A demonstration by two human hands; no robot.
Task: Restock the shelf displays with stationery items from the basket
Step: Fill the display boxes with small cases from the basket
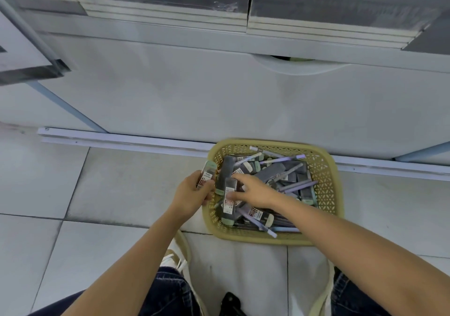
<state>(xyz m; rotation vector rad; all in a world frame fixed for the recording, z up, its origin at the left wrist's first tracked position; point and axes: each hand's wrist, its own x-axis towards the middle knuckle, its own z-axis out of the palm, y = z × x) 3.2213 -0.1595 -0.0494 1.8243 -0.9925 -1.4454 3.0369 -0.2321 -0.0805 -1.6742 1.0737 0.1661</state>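
Left fingers (209, 187) round lead case (206, 174), green cap (210, 164) away; right fingers (239, 178) round second case (229, 186).

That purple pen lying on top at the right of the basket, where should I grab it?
Probably pinch the purple pen across its mid-barrel, coming straight down with the right hand. It lies nearly flat on top of the pile with its long sides exposed, while its ends sit close to the basket wall and other items.

Bare forearms (136, 254), dark blue denim trousers (168, 293), pale lace-up shoes (180, 252) with tan trim.
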